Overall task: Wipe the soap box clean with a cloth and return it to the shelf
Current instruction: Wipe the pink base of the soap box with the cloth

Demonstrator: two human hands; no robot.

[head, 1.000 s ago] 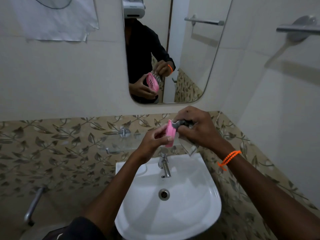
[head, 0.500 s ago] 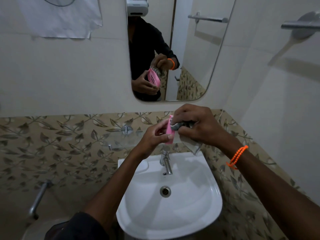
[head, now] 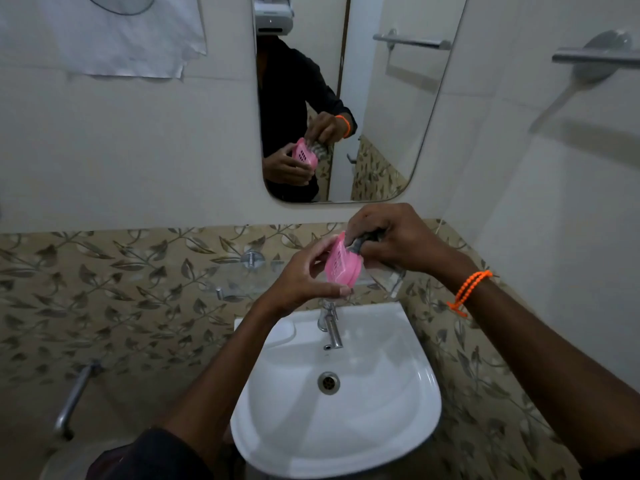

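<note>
A white sink [head: 408, 427] with a silver tap [head: 331, 329] hangs below a mirror [head: 391, 109]. A metal towel bar [head: 595, 57] sticks out on the right wall, and white paper [head: 114, 39] hangs up on the left.

soap box [head: 341, 264] pink | sink [head: 374, 434] white | bracelet [head: 468, 289] orange

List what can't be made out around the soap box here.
- Cloth: head view, mostly hidden inside the right hand.
- Soap box: far side covered by the left hand fingers.
- Glass shelf: transparent, right part behind both hands; contents unclear.
</note>
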